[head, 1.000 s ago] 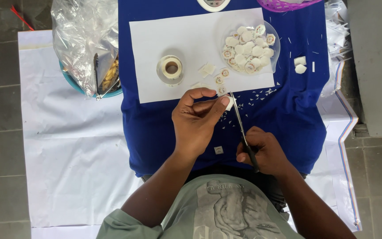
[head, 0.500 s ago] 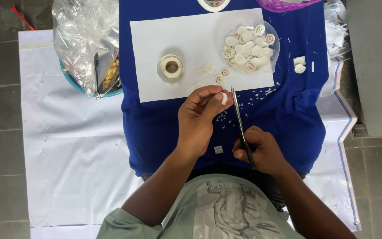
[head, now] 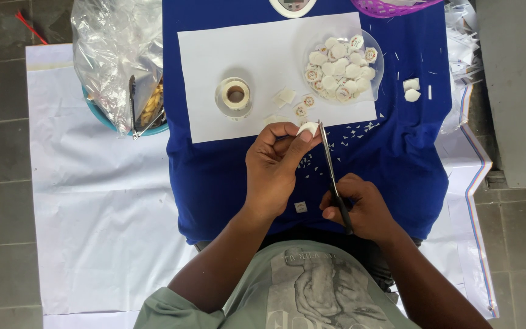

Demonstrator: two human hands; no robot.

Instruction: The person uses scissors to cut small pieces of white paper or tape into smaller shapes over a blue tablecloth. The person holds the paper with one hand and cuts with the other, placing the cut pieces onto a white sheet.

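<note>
My left hand [head: 275,167] pinches a small white paper piece [head: 307,128] between thumb and forefinger over a blue cloth [head: 397,152]. My right hand [head: 360,207] grips a pair of scissors [head: 330,167]; the blades point away from me and their tip meets the paper piece. Just beyond lies a white sheet [head: 245,49] with a roll of white stickers [head: 234,96], a few loose cut pieces [head: 296,103], and a clear plastic bowl [head: 375,76] holding several round white pieces.
Tiny white paper scraps [head: 354,131] dot the blue cloth. Two white pieces [head: 411,89] lie at its right. A teal bowl [head: 98,116] under a clear plastic bag [head: 114,55] with tongs [head: 133,100] sits at left. A purple basket [head: 391,7] is at the far edge.
My left hand has turned the paper piece slightly and shifted a little toward the scissor tip. The right hand with the scissors has stayed almost in place.
</note>
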